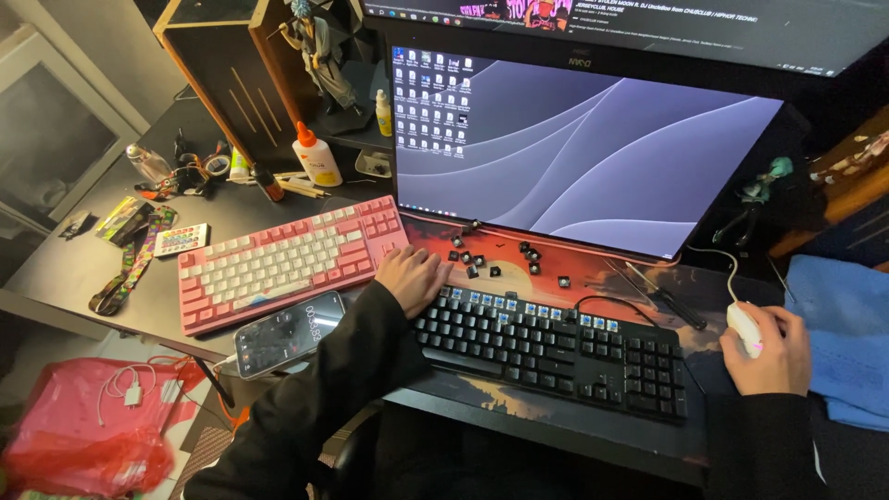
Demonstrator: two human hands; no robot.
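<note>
the left hand [412,278] lies flat, fingers loosely spread, on the top left corner of the black keyboard [556,343] — it holds nothing. it also touches the right end of the pink keyboard [282,262], which sits slanted near the left side of the desk. the right hand [773,347] is closed around a white mouse [744,326] near the right edge of the desk, beside a blue cloth [843,324].

the black keyboard lies along the front edge of the desk mat [704,287], right under the big monitor [593,148]. its top row has no caps; blue switches show there. the small black keycaps [491,259] lie loose on the mat between the keyboard and the monitor's foot, and thin tools [662,296] lie on the mat just behind the keyboard's right half.

so it looks like the work is partway through taking caps off the black keyboard — top row bare, the rest capped. a next move would need the left hand to steady the board and a tool to be picked up, pulling each cap straight up so no switch bends.

a phone [287,335] lies at the front edge, by the left sleeve.
</note>
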